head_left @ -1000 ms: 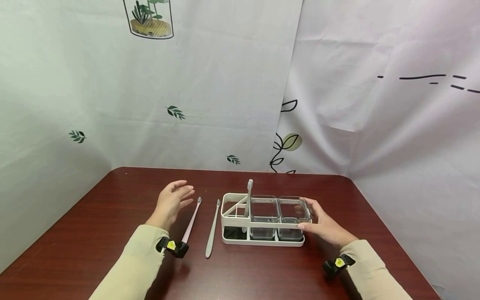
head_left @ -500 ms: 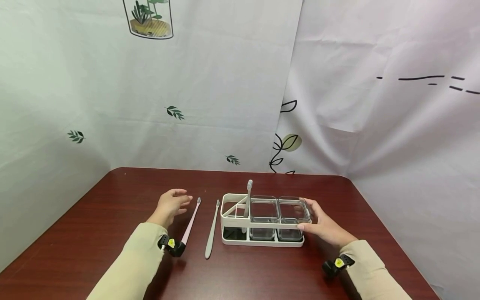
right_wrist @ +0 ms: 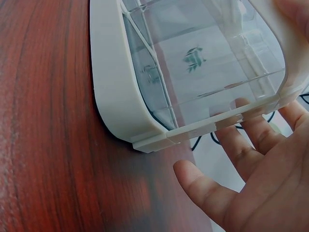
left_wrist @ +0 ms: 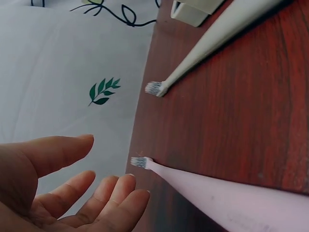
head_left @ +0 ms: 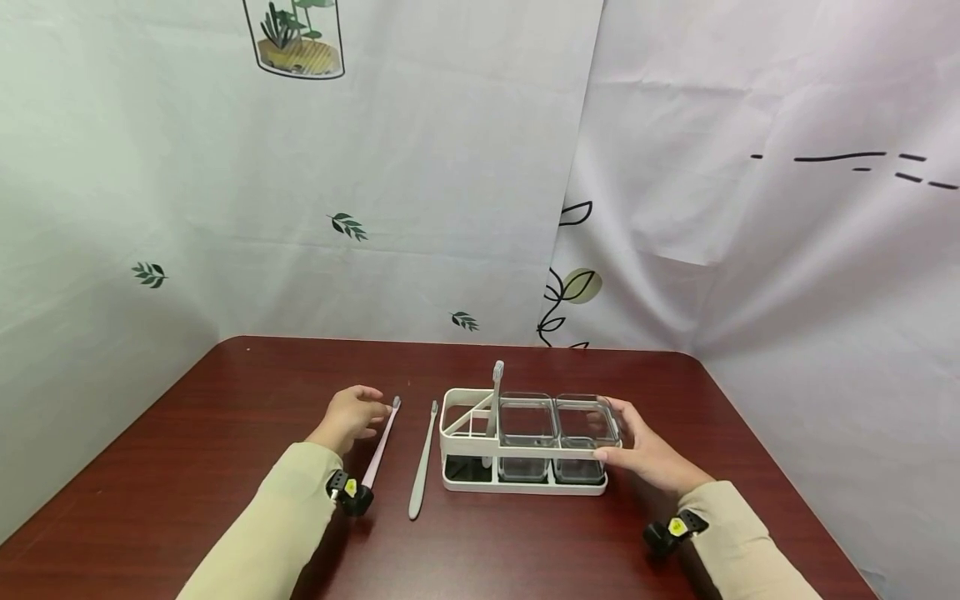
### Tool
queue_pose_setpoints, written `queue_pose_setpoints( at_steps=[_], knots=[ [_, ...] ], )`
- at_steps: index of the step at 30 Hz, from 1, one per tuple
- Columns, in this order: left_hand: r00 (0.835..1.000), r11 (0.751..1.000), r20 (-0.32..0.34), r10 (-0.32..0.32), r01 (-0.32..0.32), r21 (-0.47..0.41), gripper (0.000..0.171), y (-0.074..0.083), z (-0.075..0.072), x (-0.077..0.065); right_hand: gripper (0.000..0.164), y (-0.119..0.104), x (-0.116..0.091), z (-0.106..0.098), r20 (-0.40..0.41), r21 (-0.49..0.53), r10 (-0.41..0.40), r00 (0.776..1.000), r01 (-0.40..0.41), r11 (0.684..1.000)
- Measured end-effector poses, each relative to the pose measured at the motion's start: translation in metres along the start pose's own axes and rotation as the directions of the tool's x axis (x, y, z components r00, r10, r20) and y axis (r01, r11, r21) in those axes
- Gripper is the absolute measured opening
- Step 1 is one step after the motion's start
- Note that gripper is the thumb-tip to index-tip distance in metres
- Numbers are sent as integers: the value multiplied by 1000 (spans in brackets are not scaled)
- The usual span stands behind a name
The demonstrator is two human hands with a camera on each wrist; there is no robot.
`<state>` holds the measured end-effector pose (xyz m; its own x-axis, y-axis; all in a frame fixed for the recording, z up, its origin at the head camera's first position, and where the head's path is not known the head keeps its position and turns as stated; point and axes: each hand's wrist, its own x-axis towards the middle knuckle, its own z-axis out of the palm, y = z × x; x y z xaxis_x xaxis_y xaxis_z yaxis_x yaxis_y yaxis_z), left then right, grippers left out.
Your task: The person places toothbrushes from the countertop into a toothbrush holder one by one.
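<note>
My left hand point(head_left: 349, 419) hovers just left of a pink toothbrush point(head_left: 381, 447), near its bristle end. In the left wrist view its thumb and fingers stand apart with nothing between them, beside the head of the pink toothbrush point(left_wrist: 207, 188). To the right lies a pale grey-green toothbrush point(head_left: 423, 467). My right hand point(head_left: 651, 450) grips the right end of a white toothbrush holder point(head_left: 525, 489), thumb at the front and fingers behind. In the right wrist view those fingers point(right_wrist: 241, 150) lie along the holder's end. A grey toothbrush point(head_left: 495, 400) stands upright in one slot of the holder.
Two clear square cups point(head_left: 527, 421) sit in the holder's middle and right sections. Everything rests on a dark red-brown table point(head_left: 247, 417). A white printed cloth point(head_left: 420, 167) hangs behind and to the sides.
My left hand has lowered and shifted a little to the right, closer to the pink toothbrush's head. My right hand keeps its grip on the holder, which has stayed in place.
</note>
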<state>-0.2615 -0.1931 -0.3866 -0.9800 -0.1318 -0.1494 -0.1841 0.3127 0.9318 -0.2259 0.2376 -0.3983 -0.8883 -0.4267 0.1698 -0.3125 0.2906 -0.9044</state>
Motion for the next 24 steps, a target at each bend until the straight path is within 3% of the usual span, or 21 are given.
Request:
queue_pose_setpoints(
  at_steps=[24],
  knots=[
    [1000,995,8,-29,28,91,30,-8,10,9,77,2,1,-1,4,7,14,1000,-14,1000]
  ],
)
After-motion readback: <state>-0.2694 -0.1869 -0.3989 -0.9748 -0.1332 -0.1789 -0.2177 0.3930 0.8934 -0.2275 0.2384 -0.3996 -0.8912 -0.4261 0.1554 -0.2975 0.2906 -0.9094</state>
